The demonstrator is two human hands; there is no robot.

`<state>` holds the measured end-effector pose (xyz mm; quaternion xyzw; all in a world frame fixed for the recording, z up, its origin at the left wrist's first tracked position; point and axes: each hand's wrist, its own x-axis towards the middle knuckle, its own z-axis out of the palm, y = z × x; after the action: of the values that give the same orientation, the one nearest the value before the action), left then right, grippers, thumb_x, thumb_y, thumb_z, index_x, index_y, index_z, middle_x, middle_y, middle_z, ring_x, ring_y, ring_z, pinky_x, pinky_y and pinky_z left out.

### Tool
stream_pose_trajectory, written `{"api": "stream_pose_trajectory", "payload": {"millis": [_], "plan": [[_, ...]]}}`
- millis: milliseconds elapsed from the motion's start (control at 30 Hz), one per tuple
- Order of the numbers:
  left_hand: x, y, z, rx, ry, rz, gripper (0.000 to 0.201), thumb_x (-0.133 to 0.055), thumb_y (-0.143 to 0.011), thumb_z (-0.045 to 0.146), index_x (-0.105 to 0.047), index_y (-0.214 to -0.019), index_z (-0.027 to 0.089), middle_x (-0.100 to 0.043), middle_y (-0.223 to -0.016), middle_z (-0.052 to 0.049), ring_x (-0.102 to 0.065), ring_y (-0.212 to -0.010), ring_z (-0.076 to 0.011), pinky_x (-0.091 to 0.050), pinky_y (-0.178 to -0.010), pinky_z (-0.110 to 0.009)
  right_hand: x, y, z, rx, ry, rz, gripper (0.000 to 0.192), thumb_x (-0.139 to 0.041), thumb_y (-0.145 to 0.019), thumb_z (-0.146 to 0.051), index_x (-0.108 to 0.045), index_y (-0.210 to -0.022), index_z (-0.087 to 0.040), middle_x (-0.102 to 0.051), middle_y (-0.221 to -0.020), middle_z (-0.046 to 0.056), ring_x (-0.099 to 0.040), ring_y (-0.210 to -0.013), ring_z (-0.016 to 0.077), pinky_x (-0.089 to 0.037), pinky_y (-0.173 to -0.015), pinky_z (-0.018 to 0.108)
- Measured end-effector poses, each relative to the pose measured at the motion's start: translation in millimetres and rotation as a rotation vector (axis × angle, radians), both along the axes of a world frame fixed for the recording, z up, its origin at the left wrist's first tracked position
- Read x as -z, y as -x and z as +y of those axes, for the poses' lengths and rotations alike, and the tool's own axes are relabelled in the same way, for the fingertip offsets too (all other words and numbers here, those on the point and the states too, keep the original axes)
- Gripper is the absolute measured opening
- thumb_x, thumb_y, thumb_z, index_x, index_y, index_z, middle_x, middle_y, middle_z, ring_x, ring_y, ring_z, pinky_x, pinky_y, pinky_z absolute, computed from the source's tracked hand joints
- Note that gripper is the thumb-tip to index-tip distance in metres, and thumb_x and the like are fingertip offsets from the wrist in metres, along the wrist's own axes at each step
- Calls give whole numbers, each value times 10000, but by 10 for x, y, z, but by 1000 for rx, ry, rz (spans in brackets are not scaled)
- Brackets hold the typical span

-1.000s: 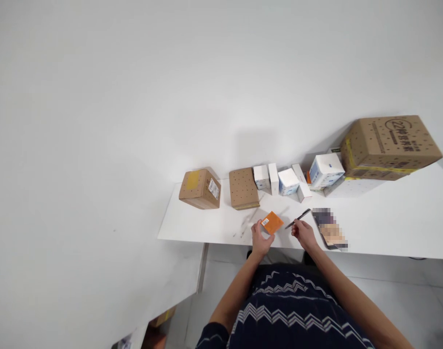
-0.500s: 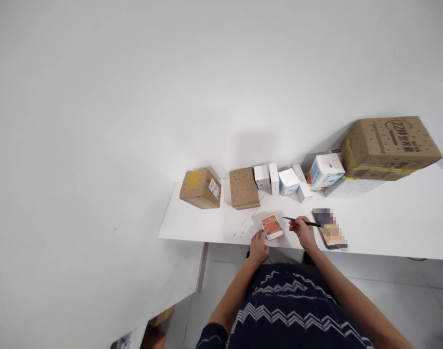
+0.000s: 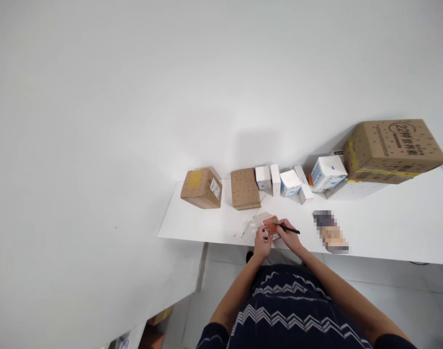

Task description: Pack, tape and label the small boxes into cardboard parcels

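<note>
A small, flat orange-and-white box [image 3: 270, 221] lies near the front edge of the white table. My left hand [image 3: 262, 242] grips its left and lower edges, fingers bent around the corner. Between the fingers of my right hand [image 3: 288, 236] is a slim black pen [image 3: 291, 229], slanting with its tip over the box's orange face. Both hands partly cover the box. Whether the tip touches the surface is too small to make out.
Along the wall stand a taped brown carton [image 3: 202, 188], a lower brown carton [image 3: 245, 186] and several white boxes [image 3: 290, 183]. A large brown carton [image 3: 396, 148] rests at the right. A blurred-out flat object [image 3: 330, 231] lies right of my hands on the table [image 3: 388, 228].
My right hand has moved left with the pen, bringing its tip from beside the box to over it. My left fingers have shifted from lying on the box to gripping its edge.
</note>
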<state>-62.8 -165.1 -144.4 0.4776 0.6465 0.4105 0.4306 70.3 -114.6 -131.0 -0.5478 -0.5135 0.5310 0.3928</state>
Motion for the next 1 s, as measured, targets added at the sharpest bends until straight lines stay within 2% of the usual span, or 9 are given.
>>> {"api": "stream_pose_trajectory", "payload": {"millis": [167, 333, 667, 867, 1000], "plan": [[9, -8, 1, -3, -23, -91, 520, -580, -803, 323, -393, -1280, 233, -519, -1299, -123, -548, -1119, -245, -518, -783, -362, 15, -33, -22, -55, -23, -56, 131, -530, -739, -360, -488, -707, -240, -504, -616, -33, -436, -566, 142, -389, -572, 267], [-4, -11, 10, -36, 14, -118, 552, -621, -770, 344, -427, -1277, 242, -532, -1300, -107, -537, -1145, -258, -519, -803, -369, -34, -40, -25, -85, -64, -111, 146, -499, -760, -383, -486, -712, -245, -509, -631, -27, -438, -572, 149, -391, -601, 280], [-11, 17, 6, 0, -17, -99, 560, -610, -777, 371, -418, -1286, 233, -511, -1318, -120, -531, -1141, -266, -498, -854, -407, -15, -26, -7, -97, -52, -145, 148, -490, -748, -395, -479, -717, -251, -534, -633, -22, -461, -574, 158, -413, -615, 292], [-56, 4, 10, 6, -30, -72, 542, -583, -796, 328, -402, -1292, 209, -512, -1313, -136, -530, -1139, -255, -488, -875, -406, 0, -42, -1, -113, -92, -130, 139, -483, -778, -377, -489, -738, -244, -537, -667, -16, -472, -591, 155, -422, -624, 295], [-54, 11, 7, -6, 1, -94, 562, -605, -779, 372, -422, -1288, 220, -512, -1319, -110, -533, -1143, -247, -503, -843, -367, -6, -31, 6, -79, -21, -33, 152, -522, -756, -387, -488, -717, -244, -522, -617, -21, -477, -568, 153, -428, -567, 285]]}}
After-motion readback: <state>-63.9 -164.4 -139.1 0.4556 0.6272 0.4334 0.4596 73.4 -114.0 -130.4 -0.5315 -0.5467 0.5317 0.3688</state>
